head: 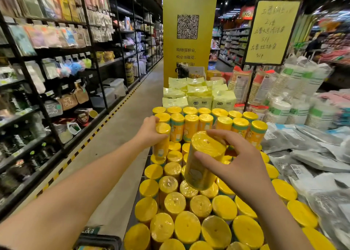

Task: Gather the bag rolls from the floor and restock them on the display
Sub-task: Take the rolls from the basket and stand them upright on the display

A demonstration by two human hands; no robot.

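Meanwhile, one yellow bag roll point(162, 142) is gripped upright by the left hand point(149, 131) at the left edge of the stacked rolls point(187, 229). A second roll point(203, 162) is held tilted above them in the curled fingers of the right hand point(238, 162). "扫码注册会员" is printed above a QR code point(187, 26) on the yellow pillar point(189, 73).

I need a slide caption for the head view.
Left hand grips one bag roll, right hand holds another roll, above the stacked rolls.

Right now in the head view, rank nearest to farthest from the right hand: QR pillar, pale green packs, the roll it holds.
1. Roll, in the right hand.
2. Pale green packs, straight ahead.
3. QR pillar, farthest back.
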